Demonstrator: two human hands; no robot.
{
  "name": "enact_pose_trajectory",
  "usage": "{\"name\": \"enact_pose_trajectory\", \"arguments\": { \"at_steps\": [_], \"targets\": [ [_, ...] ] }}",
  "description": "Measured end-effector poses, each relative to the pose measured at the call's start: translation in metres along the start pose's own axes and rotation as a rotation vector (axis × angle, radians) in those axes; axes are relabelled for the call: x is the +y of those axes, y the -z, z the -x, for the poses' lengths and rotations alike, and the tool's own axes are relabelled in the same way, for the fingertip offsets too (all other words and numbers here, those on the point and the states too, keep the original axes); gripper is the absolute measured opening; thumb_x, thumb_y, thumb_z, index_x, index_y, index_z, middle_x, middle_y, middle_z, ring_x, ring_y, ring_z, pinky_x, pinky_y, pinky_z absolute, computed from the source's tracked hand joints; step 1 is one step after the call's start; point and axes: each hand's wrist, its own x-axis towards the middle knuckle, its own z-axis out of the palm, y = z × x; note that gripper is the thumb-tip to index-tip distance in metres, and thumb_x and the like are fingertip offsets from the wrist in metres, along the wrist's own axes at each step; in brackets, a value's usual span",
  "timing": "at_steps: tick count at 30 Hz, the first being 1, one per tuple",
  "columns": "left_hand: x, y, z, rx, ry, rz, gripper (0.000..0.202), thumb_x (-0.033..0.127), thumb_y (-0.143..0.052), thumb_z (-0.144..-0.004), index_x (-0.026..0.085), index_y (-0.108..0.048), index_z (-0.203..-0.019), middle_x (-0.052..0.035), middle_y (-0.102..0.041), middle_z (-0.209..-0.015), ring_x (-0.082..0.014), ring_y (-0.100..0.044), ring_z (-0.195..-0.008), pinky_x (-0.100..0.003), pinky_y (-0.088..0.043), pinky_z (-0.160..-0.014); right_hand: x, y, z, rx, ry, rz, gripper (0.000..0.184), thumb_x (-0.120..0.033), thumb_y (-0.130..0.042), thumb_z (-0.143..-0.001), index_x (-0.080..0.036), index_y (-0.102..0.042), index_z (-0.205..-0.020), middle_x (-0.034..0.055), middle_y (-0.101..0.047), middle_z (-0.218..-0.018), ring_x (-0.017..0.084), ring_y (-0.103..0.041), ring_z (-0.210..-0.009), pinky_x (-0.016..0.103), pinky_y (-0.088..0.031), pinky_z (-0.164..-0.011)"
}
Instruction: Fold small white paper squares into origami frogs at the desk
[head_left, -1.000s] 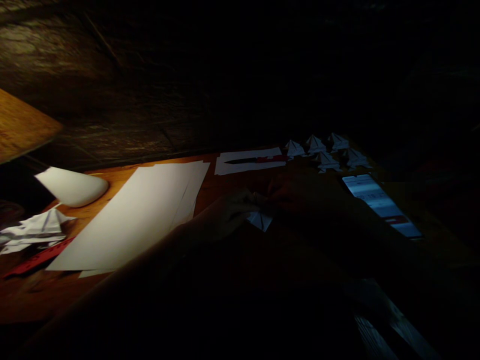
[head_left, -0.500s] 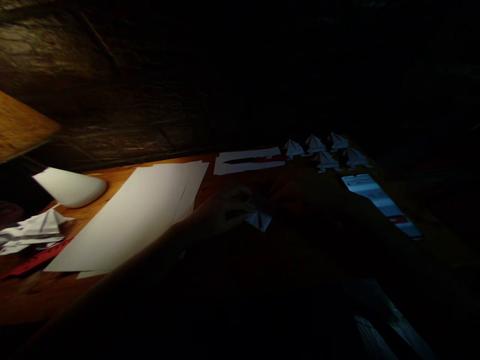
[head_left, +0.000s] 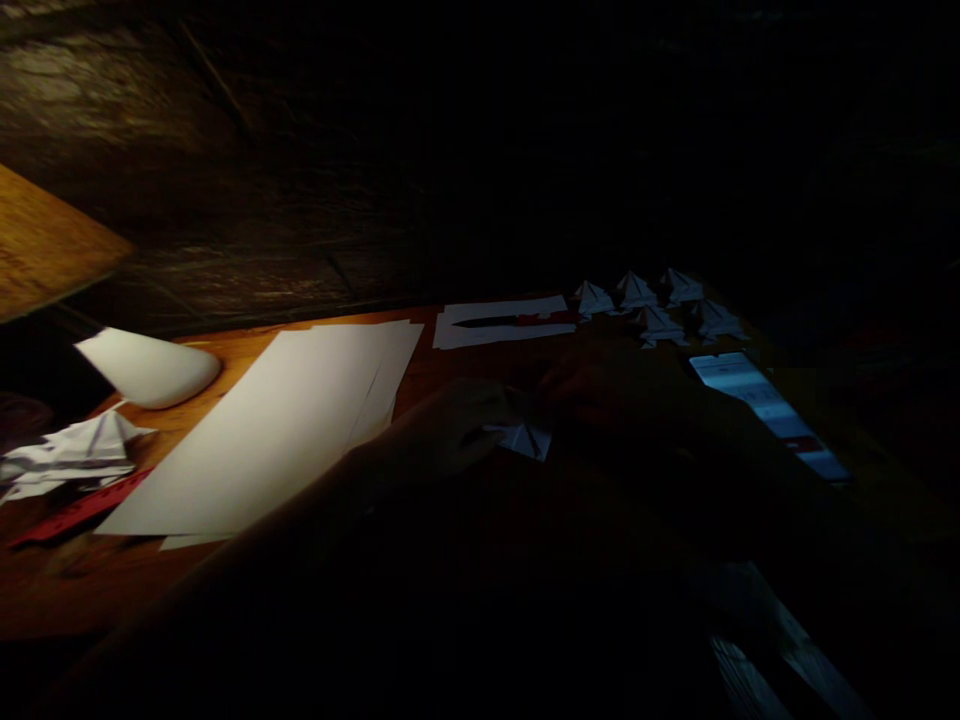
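In dim light at the middle of the table, a small folded paper piece shows pleated triangular creases. My left hand is closed on its left side, fingers bent around the edge. My right hand lies in deep shadow at the paper's upper right; its fingers barely show, so their grip is unclear. Behind the hands, a knife with a dark blade and red handle rests on small paper sheets. Several finished-looking folded paper figures stand in two rows at the back right.
A stack of large white sheets covers the left of the wooden table. Beyond it are a white lamp-like object, crumpled folded paper and a red ruler-like strip. A lit phone lies at right.
The view has shifted slightly, so the table things appear a little further right. My left hand has turned slightly at the folded paper, which is now seen at a somewhat different angle.
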Motion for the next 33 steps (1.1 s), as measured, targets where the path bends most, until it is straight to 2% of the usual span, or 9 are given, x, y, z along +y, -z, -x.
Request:
{"name": "enact_pose_trajectory", "arguments": {
  "at_steps": [4,9,13,15,17,21,27,30,33],
  "targets": [
    [0.005,0.002,0.0,0.006,0.032,0.025,0.035,0.021,-0.059,-0.096,0.024,-0.058,-0.131,-0.0065,-0.066,-0.116,-0.0218,-0.061,-0.107,-0.04,-0.052,-0.095,-0.004,0.001,-0.001,-0.001,-0.004,0.036,0.038,-0.007,-0.059,-0.088,-0.024,-0.078,-0.116,0.0045,-0.074,-0.128,0.023,-0.068,-0.114,0.038,-0.049,-0.097],
    [0.012,0.008,0.0,-0.027,0.003,0.061,0.02,0.029,-0.066,-0.094,0.02,-0.066,-0.112,-0.0082,-0.064,-0.112,-0.024,-0.06,-0.108,-0.041,-0.053,-0.094,-0.005,0.001,-0.001,0.014,0.007,0.081,0.04,-0.009,-0.06,-0.089,-0.028,-0.076,-0.121,0.0045,-0.07,-0.134,0.024,-0.064,-0.117,0.039,-0.047,-0.096],
    [0.014,0.01,0.001,-0.046,0.004,0.06,0.014,0.026,-0.059,-0.098,0.02,-0.069,-0.106,-0.0114,-0.057,-0.135,-0.0256,-0.056,-0.124,-0.043,-0.052,-0.102,-0.001,0.0,0.0,0.021,-0.01,0.1,0.029,-0.018,-0.064,-0.09,-0.028,-0.079,-0.112,0.0054,-0.071,-0.123,0.025,-0.064,-0.108,0.037,-0.047,-0.088],
    [0.013,0.01,0.002,-0.082,0.012,0.091,0.018,0.027,-0.059,-0.099,0.02,-0.068,-0.112,-0.0121,-0.054,-0.141,-0.0251,-0.056,-0.126,-0.042,-0.053,-0.103,0.001,-0.001,0.0,0.01,-0.003,0.077,0.031,-0.016,-0.062,-0.091,-0.028,-0.079,-0.115,0.0053,-0.072,-0.12,0.023,-0.064,-0.105,0.036,-0.047,-0.086],
    [0.012,0.009,0.002,-0.113,0.003,0.118,0.024,0.03,-0.06,-0.099,0.021,-0.066,-0.12,-0.0119,-0.057,-0.138,-0.024,-0.059,-0.122,-0.04,-0.054,-0.101,0.002,-0.001,0.0,-0.002,0.004,0.053,0.039,-0.012,-0.059,-0.091,-0.029,-0.076,-0.122,0.005,-0.072,-0.121,0.022,-0.064,-0.105,0.035,-0.046,-0.086],
    [0.011,0.006,0.003,-0.086,-0.034,0.116,0.028,0.029,-0.062,-0.098,0.022,-0.064,-0.125,-0.0111,-0.061,-0.135,-0.0241,-0.061,-0.122,-0.04,-0.055,-0.1,0.004,0.0,0.0,-0.002,-0.017,0.037,0.047,-0.009,-0.059,-0.089,-0.033,-0.074,-0.126,0.0034,-0.073,-0.121,0.022,-0.065,-0.106,0.036,-0.044,-0.089],
    [0.015,-0.002,-0.001,-0.025,0.053,0.085,0.029,0.022,-0.054,-0.1,0.02,-0.058,-0.129,-0.0095,-0.066,-0.123,-0.0225,-0.064,-0.111,-0.039,-0.057,-0.094,0.003,0.001,0.002,0.015,-0.033,-0.039,0.037,-0.019,-0.061,-0.094,-0.034,-0.074,-0.125,0.0027,-0.074,-0.121,0.021,-0.066,-0.107,0.035,-0.045,-0.089],
    [0.016,-0.007,-0.002,-0.03,0.052,0.061,0.038,0.017,-0.057,-0.098,0.023,-0.056,-0.135,-0.0096,-0.06,-0.129,-0.0228,-0.061,-0.117,-0.04,-0.055,-0.099,0.001,0.001,0.001,0.019,-0.054,-0.071,0.033,-0.019,-0.061,-0.093,-0.032,-0.076,-0.12,0.0022,-0.074,-0.12,0.021,-0.066,-0.107,0.035,-0.046,-0.089],
    [0.015,-0.011,-0.002,-0.016,0.007,0.025,0.035,0.017,-0.056,-0.098,0.024,-0.06,-0.133,-0.0106,-0.054,-0.137,-0.0243,-0.056,-0.126,-0.042,-0.053,-0.105,0.002,0.001,0.001,-0.002,-0.069,-0.05,0.031,-0.016,-0.062,-0.09,-0.029,-0.078,-0.114,0.0023,-0.075,-0.121,0.023,-0.066,-0.108,0.036,-0.046,-0.09]
  ]
}}
